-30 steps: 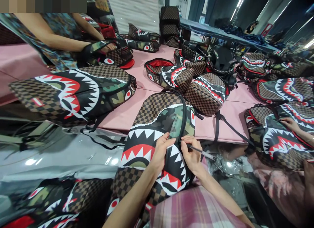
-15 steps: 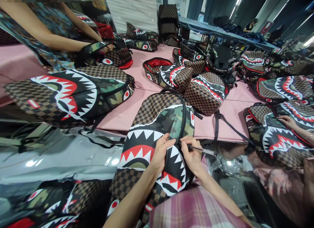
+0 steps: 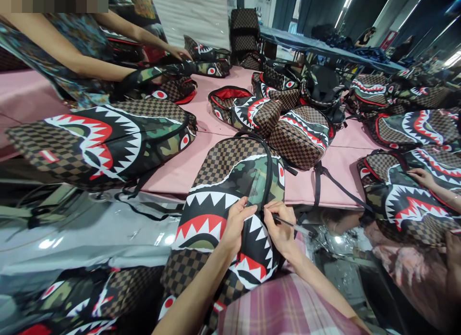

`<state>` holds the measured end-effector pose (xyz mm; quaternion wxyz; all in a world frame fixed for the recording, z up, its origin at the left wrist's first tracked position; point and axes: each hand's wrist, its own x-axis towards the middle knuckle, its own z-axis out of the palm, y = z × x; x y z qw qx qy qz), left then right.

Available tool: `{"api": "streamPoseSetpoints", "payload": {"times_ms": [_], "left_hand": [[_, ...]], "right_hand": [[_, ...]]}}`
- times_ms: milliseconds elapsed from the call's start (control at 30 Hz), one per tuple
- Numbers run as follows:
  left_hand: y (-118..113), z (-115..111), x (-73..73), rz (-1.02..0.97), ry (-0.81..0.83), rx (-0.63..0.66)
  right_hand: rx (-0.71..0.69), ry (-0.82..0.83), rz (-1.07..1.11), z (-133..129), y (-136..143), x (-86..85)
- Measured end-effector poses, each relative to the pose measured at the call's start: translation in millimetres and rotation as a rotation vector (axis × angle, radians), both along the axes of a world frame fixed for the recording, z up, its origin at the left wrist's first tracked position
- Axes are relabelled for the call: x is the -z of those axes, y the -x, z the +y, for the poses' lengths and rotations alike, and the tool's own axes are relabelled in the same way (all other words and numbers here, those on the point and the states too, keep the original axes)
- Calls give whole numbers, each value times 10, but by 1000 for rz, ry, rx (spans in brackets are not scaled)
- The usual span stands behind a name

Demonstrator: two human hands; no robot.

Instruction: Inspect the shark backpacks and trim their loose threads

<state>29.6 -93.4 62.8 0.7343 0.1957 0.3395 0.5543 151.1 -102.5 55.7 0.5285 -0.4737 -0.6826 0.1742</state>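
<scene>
A backpack (image 3: pixel 207 203) with a brown check, camouflage and shark-mouth print leans against the table edge and my lap. My left hand (image 3: pixel 235 224) pinches its front panel beside the black zipper seam, thumb on top. In my right hand (image 3: pixel 281 229) is a thin pen-like tool (image 3: pixel 289 223), dark near the fingers and clear toward its rear end. Its tip points at the seam just right of my left thumb; the fingers hide the exact contact. The bag's black piping (image 3: pixel 269 174) curves above both hands.
Another shark-print backpack (image 3: pixel 118 138) lies left on the pink table (image 3: pixel 169 174). Several more bags (image 3: pixel 302 138) sit beyond mine. A co-worker's arms (image 3: pixel 82 61) handle a bag at upper left; another person's hand (image 3: pixel 423 177) touches one at right. More bags (image 3: pixel 68 287) lie lower left.
The rear end of my right hand's tool has dipped slightly. My left hand keeps its place on the bag. One hand of the upper-left co-worker has moved right and away from me.
</scene>
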Motion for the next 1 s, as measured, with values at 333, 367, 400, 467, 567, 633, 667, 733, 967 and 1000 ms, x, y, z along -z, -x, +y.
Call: {"api": "streamPoseSetpoints", "payload": {"times_ms": [333,367,400,467,567,633,667,733,967,1000], "left_hand": [[0,-14,-17,7,7,4],[-1,-13,-18,2,6,5],[-2,-13,-19,-6,4,7],[-4,-16,-21,-17,-2,14],[-5,-22,-25,-8,1,12],[-6,-23,-29,-1,7,11],[-7,-22,-30,-2,8,13],[-7,-19,-25,-8,10,17],[51,13,61,-50,82,33],[60,20,68,-48,80,45]], "right_hand": [[7,-32,-34,-10,-5,-10],[16,-37,-29,-8,-4,-7],[29,-43,-26,-7,-3,-5],[49,-54,-36,-5,-3,-5],[28,-41,-39,-6,-8,-16],[17,-12,-16,-7,-11,-27],[21,1,-4,-6,-12,-32],[46,11,15,0,-11,-40],[-3,113,157,42,5,-40],[15,133,189,46,9,-37]]}}
